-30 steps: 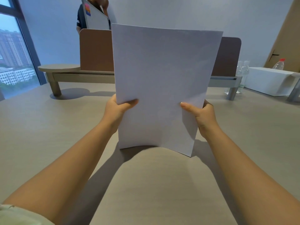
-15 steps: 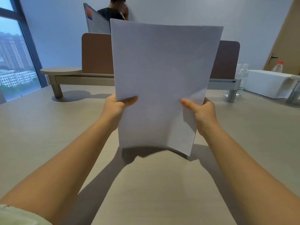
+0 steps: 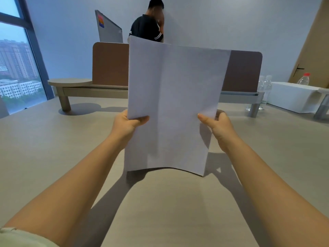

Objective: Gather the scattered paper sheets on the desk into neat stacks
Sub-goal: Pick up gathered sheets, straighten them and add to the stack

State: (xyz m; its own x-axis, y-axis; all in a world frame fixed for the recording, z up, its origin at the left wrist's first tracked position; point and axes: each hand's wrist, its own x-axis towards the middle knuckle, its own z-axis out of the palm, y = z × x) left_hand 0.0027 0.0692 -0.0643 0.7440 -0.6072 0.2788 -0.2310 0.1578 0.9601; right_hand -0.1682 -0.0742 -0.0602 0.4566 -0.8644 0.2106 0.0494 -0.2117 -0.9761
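Sheets (image 3: 178, 104) held upright between both hands, lower edge just above the bench (image 3: 169, 211) — whether it touches cannot be told. Left hand (image 3: 127, 125) pinches the stack's left edge, thumb on the near face, fingers hidden behind. Right hand (image 3: 218, 126) pinches the right edge likewise, thumb on the near face, fingers curled behind. The stack bows slightly; its top edge steps down right of the left corner, so the sheets are not yet flush. Beyond the hands stands a brown divider (image 3: 110, 64) on a low riser (image 3: 85, 88). To the right of the right hand lie a white box (image 3: 292, 98) and bottles (image 3: 265, 86). Behind the divider — a person (image 3: 148, 26) in a dark shirt beside a board (image 3: 108, 29).
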